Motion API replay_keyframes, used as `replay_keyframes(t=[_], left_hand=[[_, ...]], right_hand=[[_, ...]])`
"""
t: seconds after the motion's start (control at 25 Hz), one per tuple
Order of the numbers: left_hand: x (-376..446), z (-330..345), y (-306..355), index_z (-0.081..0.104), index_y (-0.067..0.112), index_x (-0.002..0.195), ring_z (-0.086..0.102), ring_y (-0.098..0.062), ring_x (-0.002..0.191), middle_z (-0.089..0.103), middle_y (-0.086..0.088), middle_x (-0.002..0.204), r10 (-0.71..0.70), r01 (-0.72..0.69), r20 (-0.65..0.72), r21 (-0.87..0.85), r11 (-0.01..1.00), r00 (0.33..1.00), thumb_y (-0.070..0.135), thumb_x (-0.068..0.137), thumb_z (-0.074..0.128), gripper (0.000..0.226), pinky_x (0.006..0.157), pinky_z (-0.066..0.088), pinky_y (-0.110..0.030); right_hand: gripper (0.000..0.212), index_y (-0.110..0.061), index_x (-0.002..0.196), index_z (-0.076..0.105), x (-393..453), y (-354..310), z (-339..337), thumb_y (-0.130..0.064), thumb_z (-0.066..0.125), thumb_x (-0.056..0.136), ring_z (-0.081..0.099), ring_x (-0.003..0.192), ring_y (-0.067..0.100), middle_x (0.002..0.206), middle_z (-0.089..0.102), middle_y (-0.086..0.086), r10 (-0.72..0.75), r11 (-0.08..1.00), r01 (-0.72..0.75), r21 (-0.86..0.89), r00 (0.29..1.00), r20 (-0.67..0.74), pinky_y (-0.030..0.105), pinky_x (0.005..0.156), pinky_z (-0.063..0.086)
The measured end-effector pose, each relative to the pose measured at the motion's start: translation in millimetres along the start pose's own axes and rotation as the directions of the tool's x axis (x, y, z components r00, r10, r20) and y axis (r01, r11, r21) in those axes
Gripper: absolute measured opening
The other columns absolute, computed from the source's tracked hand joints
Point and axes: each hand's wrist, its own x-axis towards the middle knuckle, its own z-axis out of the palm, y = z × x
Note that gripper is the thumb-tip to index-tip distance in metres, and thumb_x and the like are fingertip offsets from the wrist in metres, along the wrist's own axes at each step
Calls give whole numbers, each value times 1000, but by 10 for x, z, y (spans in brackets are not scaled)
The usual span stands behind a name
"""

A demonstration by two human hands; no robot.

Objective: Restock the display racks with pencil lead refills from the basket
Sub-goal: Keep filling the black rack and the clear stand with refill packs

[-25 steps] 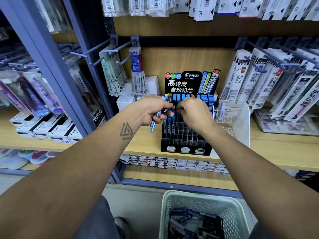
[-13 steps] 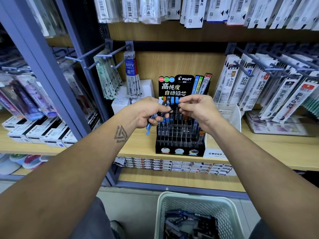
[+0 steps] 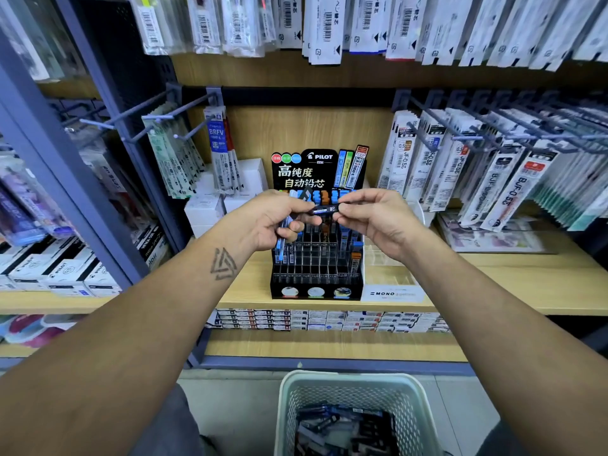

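A black Pilot display rack [image 3: 317,271] with a grid of slots stands on the wooden shelf, its back rows filled with blue and orange lead cases. My left hand [image 3: 263,222] is in front of the rack's upper left, clutching a few lead refill cases [image 3: 281,245], one blue one pointing down. My right hand [image 3: 371,218] pinches one end of a black lead refill case [image 3: 324,209] held level above the rack; my left thumb and forefinger touch its other end. The pale mesh basket [image 3: 289,399] on the floor below holds several dark refill cases.
Metal peg hooks with hanging pen refill packs jut out at left [image 3: 171,153] and right [image 3: 460,159] of the rack. A clear Mono holder [image 3: 391,284] stands against the rack's right side. White boxes [image 3: 210,205] sit behind my left hand.
Both hands have lifted up and back from the rack's slots. A black refill case now spans between them, where before the hands were down at the rack's rows.
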Motion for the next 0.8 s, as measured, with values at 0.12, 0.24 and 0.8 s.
replay_keyframes(t=[0.12,0.24,0.8], left_hand=[[25,157,-9,56,1,101,38,-7,37,69,-17,76,-12,12,55,-5,1000,998,6,98,58,7,29,22,-15],[56,340,-22,58,-3,106,36,-8,37,68,-19,76,1,-4,82,32,999,997,7,98,58,13,30,21,-15],[279,731,-11,66,-6,102,36,-10,41,62,-11,66,99,-99,10,5,995,995,6,97,59,15,31,20,-17]], right_hand=[[13,6,99,68,-43,-53,-136,10,68,86,73,74,26,84,72,19,0,1000,1,23,1000,-25,27,71,61],[20,9,105,66,-62,-164,-325,10,69,85,71,67,22,80,70,18,-93,995,86,-59,989,-111,25,66,60],[14,-9,96,74,264,-153,-708,1,74,86,70,77,17,81,71,3,-461,599,228,-768,882,-98,24,78,58]])
